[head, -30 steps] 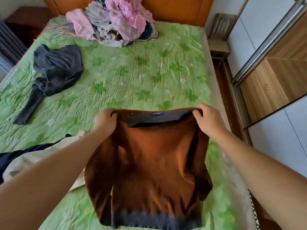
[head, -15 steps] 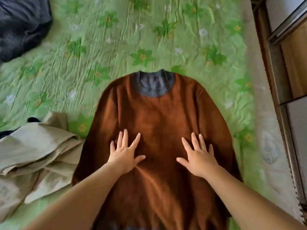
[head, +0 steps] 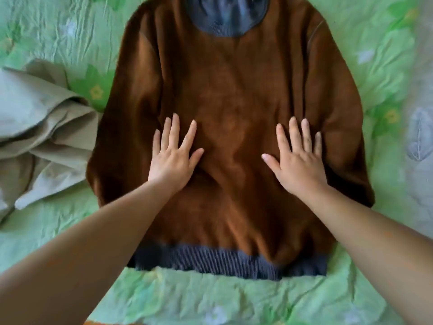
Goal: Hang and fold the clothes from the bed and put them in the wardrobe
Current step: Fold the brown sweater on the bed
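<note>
A brown sweater (head: 229, 85) with a grey collar and grey hem band lies flat on the green flowered bed sheet (head: 210, 299), collar pointing away from me, sleeves lying along its sides. My left hand (head: 172, 158) presses flat on the sweater's left middle, fingers spread and straight. My right hand (head: 297, 158) presses flat on the right middle in the same way. Small creases run in the cloth between the two hands.
A crumpled beige garment (head: 39, 132) lies on the bed just left of the sweater, touching its left sleeve. Green sheet shows on the right side and in front of the hem. The wardrobe is out of view.
One second ago both hands held the sweater up by its shoulders; it now lies flat with both palms pressing on it. The view has moved closer and lower over the sweater.
</note>
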The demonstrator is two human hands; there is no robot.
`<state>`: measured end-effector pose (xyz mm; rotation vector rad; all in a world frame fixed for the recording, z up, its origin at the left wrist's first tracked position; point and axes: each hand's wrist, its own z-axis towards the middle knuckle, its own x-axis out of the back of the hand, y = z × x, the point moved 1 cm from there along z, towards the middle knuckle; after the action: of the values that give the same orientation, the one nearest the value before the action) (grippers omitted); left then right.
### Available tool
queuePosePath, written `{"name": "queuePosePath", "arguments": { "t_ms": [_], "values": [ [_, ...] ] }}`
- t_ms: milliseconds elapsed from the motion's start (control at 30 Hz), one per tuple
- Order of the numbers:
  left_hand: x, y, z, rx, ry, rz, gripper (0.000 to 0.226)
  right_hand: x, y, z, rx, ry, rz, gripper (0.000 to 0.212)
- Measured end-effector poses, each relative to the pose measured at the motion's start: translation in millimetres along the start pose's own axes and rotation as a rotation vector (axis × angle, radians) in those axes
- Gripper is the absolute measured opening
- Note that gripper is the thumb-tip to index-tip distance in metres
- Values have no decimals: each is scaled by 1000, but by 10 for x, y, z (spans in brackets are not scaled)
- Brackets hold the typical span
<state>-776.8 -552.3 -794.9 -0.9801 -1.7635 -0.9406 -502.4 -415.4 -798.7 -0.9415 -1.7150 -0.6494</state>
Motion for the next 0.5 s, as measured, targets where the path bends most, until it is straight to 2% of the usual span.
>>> {"name": "queuePosePath", "arguments": {
  "t_ms": [133,233,300,367,500],
  "values": [
    [-240,-107,-1051,56,-49,-121,67,-181,-25,-837,15,92,86,74],
    [-296,-277,-1610,198,-75,-136,68,-217,-20,-1376,-58,224,216,58],
    [-281,-391,-1780,347,-106,-205,72,-189,12,-1642,-210,300,331,43],
    [-225,-469,-1832,431,-90,-265,78,-156,61,-1845,-387,300,421,34],
    [-102,-543,-1783,452,-6,-410,80,-136,123,-2061,-816,50,657,27]
  ]
}}
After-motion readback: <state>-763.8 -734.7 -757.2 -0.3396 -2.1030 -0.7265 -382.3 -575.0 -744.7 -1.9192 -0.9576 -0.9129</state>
